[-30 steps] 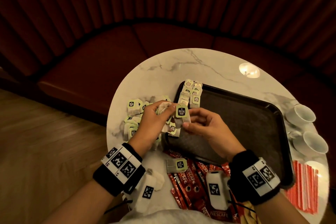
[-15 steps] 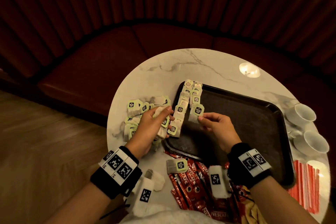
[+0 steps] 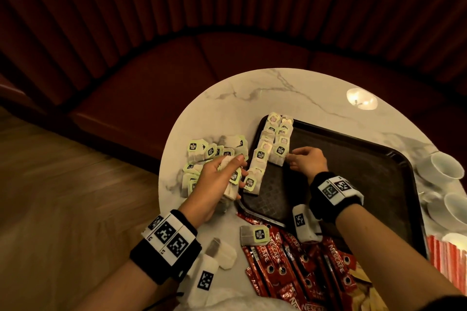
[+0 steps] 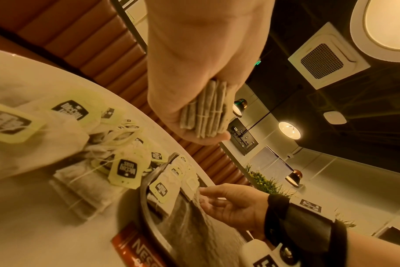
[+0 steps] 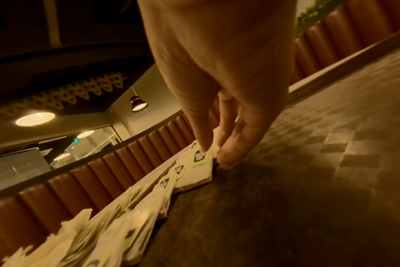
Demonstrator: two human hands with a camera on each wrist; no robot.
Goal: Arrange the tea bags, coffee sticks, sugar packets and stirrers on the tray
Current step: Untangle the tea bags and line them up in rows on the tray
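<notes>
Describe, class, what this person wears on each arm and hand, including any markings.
Both forearms are bare, with no sleeves or gloves. The left wrist band and right wrist band are black, each topped by white panels printed with black square codes. A white camera block with a similar code hangs under each wrist.

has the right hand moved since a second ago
Yes. The right hand has gone forward, away from the person, from the tray's near-left corner up to the second row of tea bags, fingers at the nearest bag.
</notes>
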